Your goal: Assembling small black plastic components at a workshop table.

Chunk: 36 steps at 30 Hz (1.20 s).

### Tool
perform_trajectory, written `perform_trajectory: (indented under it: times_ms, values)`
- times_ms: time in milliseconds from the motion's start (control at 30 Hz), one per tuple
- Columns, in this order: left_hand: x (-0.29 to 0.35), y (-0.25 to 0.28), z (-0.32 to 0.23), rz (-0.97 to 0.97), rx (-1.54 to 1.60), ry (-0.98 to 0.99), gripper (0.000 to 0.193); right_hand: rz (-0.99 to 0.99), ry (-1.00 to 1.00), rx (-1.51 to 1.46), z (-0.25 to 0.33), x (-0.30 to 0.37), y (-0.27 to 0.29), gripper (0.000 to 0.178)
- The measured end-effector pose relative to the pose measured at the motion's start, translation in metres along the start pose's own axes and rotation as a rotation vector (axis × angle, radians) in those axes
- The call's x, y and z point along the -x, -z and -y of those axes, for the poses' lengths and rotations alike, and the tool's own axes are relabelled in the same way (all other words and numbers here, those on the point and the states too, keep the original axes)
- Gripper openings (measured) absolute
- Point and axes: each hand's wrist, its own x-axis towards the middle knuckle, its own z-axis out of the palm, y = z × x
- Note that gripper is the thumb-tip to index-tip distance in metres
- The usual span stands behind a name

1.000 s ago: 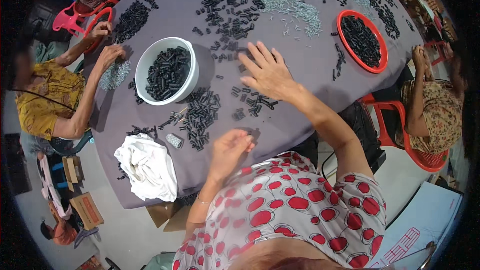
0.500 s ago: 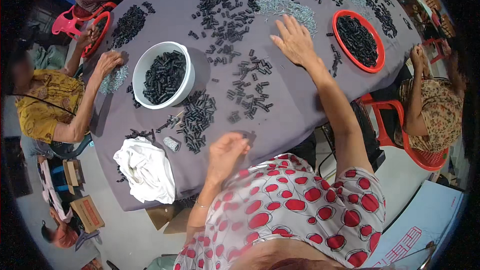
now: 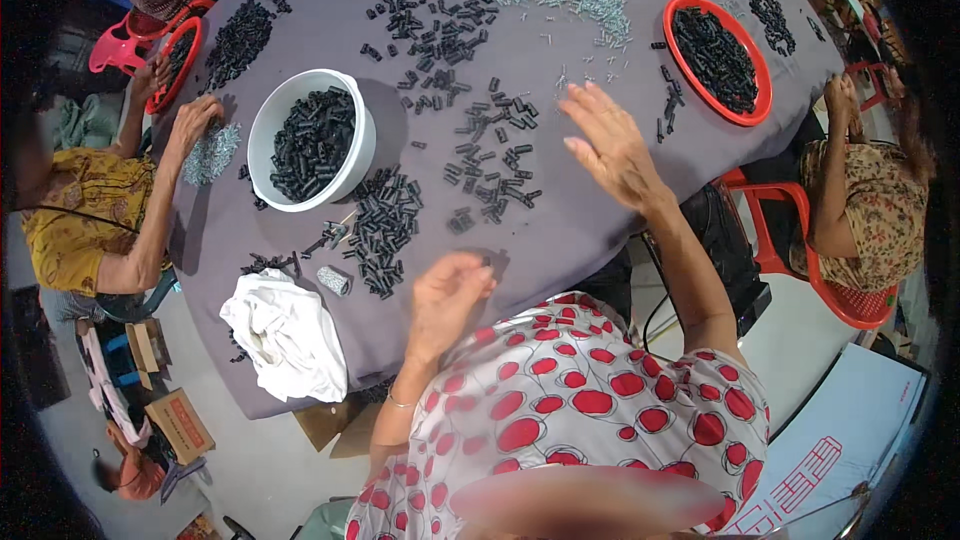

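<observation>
My left hand point(image 3: 450, 302) hovers over the near edge of the table, its fingers curled together. Something small and dark seems to show at its fingertips, too small to make out. My right hand point(image 3: 612, 148) reaches over the cloth with fingers stretched and slightly apart. Just beyond its fingertips, a few small silvery screw-like pieces point(image 3: 588, 76) lie scattered, trailing from a larger heap of silvery pieces point(image 3: 570, 0). Between my hands and to their left lie loose short black tubular parts point(image 3: 495, 165). A denser heap of black parts point(image 3: 378, 225) lies left of them.
A white bowl point(image 3: 362, 155) and a red tray point(image 3: 764, 90) hold black parts. A white cloth point(image 3: 285, 340) and a grey speckled cylinder point(image 3: 333, 281) lie at near left. Co-workers sit left and right; one's hand point(image 3: 195, 122) is by another silvery pile point(image 3: 212, 155). A red chair point(image 3: 800, 205) stands right.
My right hand has drawn back from the silvery heap toward me, and small pieces lie scattered where it was. My left hand stays near the table edge. The view has shifted slightly.
</observation>
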Motion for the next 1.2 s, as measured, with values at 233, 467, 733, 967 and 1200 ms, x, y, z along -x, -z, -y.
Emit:
perform_trajectory:
  times_ms: [233,467,733,967,1200]
  values:
    - [0.0,-0.001,0.001,-0.003,-0.013,-0.009,0.013,-0.189,0.042,0.138,-0.019,-0.025,-0.01,0.033]
    - [0.002,0.0,0.006,-0.024,0.006,0.005,0.013,-0.102,0.087,0.08,-0.003,0.005,-0.014,0.033]
    - [0.001,0.0,0.004,-0.014,-0.022,-0.021,0.011,-0.108,0.106,0.08,0.01,0.04,0.0,0.036]
    - [-0.001,-0.001,0.005,-0.028,-0.075,-0.03,0.011,-0.248,0.068,0.022,0.007,0.039,-0.003,0.036]
    - [0.0,-0.002,0.004,-0.03,-0.089,-0.04,0.011,-0.222,0.051,0.031,0.016,0.034,-0.008,0.028]
